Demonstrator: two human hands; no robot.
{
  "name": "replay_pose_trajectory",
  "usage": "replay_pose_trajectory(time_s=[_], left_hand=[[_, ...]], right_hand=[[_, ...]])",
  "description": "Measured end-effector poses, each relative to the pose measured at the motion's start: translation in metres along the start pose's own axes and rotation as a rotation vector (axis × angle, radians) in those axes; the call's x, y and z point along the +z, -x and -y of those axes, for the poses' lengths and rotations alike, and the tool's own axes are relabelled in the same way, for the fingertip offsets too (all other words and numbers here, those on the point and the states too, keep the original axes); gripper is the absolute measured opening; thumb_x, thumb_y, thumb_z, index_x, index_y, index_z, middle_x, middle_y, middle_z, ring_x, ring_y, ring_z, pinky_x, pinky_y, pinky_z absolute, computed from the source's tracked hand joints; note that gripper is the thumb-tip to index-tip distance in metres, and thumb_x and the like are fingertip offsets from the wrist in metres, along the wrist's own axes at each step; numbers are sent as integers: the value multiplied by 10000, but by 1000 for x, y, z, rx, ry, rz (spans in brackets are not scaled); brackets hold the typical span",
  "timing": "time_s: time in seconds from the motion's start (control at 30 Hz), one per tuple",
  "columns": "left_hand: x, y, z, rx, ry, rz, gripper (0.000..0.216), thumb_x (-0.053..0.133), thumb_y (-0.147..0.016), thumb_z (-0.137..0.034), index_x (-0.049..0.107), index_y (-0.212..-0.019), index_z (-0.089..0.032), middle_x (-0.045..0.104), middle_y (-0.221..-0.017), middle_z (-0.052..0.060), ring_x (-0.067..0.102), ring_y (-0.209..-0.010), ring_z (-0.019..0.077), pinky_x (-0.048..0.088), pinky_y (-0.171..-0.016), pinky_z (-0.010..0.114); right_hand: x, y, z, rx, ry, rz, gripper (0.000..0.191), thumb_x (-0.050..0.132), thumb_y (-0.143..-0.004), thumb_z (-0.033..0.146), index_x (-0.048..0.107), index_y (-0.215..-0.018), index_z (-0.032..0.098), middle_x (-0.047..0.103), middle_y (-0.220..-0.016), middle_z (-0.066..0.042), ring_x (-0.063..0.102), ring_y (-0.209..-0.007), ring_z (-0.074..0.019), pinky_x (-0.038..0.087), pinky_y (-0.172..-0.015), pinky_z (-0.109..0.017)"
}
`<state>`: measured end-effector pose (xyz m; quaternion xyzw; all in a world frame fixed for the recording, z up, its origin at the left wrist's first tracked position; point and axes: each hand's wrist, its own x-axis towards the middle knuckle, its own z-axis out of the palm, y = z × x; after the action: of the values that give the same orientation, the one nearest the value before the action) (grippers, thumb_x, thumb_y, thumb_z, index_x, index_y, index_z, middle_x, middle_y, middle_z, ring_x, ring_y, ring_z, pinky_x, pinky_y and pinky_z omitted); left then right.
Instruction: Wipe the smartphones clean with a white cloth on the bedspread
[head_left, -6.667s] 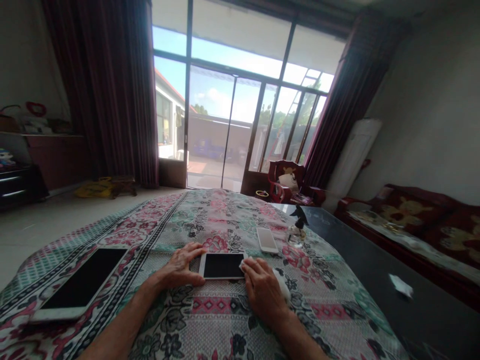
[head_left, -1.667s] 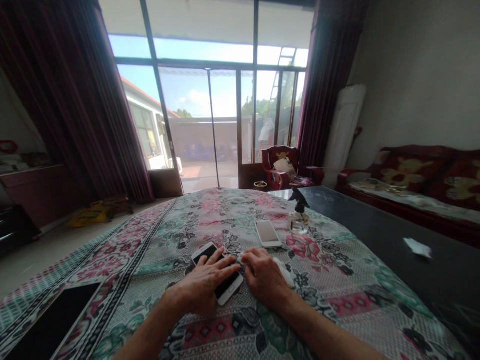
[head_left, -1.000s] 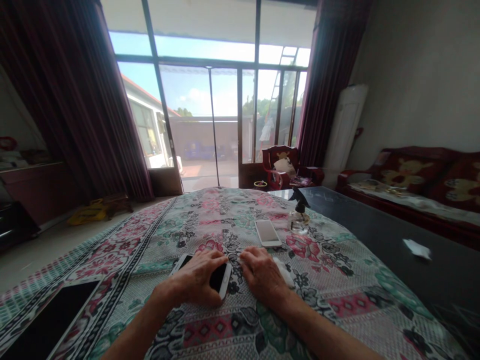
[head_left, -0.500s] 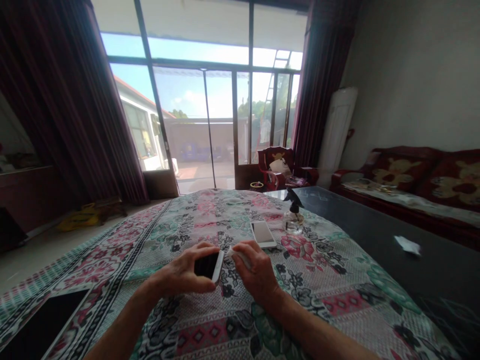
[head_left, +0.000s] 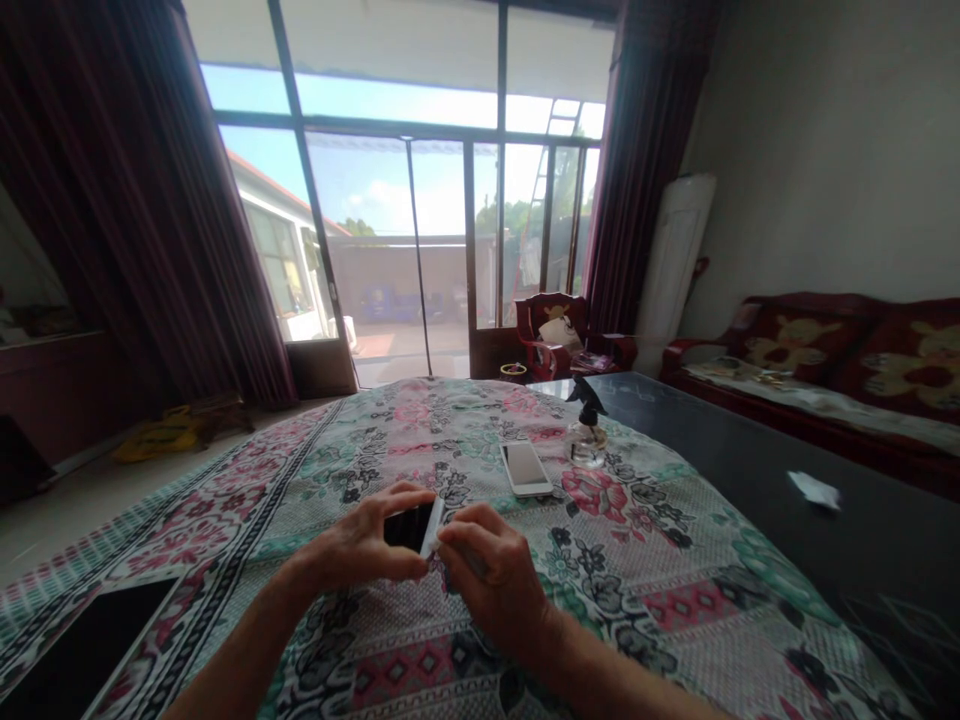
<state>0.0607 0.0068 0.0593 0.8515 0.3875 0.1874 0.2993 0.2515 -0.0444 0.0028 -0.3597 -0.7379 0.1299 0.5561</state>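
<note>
My left hand (head_left: pixel 360 545) grips a white phone with a dark screen (head_left: pixel 414 526), lifted a little off the flowered cloth (head_left: pixel 615 560). My right hand (head_left: pixel 491 590) is closed against the phone's right end, fingers pinched on a small white wipe, mostly hidden. A second white phone (head_left: pixel 525 467) lies flat on the cloth beyond my hands. Just right of it stands a small glass spray bottle with a black top (head_left: pixel 586 440).
A large dark tablet (head_left: pixel 75 655) lies at the cloth's near left corner. To the right is a dark glass table (head_left: pixel 787 540) with a scrap of white paper (head_left: pixel 816 489). A red sofa (head_left: pixel 840 370) lines the right wall; a red chair (head_left: pixel 551 345) stands by the glass doors.
My left hand slid the phone leftward on the cloth, then lifted it. My right hand left the cloth and closed in on the phone's right end with the wipe.
</note>
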Motion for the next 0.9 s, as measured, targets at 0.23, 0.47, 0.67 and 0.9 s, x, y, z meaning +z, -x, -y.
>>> replay_pose_trajectory(time_s=[0.23,0.47,0.67,0.9], left_hand=[[2,0,-6,15,-5,13,626,738,-608,-244,589,-1216,-263,567,-1227,-6,526,-1116,229,390,-994,301],[3,0,-6,57,3,35,590,734,-616,-237,610,-1192,-270,585,-1197,-16,526,-1107,222,384,-990,294],[-1,-2,2,28,24,15,620,736,-613,-254,594,-1216,-250,584,-1237,0,520,-1126,247,400,-984,327],[-1,-2,-3,34,31,45,609,742,-610,-268,606,-1203,-247,590,-1221,-4,515,-1123,250,398,-972,314]], right_hand=[[-1,-5,-11,-8,28,-73,84,582,-824,163,642,-864,205,608,-841,-31,591,-786,-143,482,-721,-267],[-4,-8,-12,16,73,-111,72,575,-828,166,639,-841,198,608,-819,-36,592,-778,-152,477,-712,-272],[-2,-2,9,-39,-5,-57,80,575,-809,133,623,-848,183,600,-843,-43,588,-796,-143,475,-716,-258],[-3,-7,1,14,42,-91,72,577,-805,144,629,-826,189,610,-810,-35,593,-768,-149,474,-710,-267]])
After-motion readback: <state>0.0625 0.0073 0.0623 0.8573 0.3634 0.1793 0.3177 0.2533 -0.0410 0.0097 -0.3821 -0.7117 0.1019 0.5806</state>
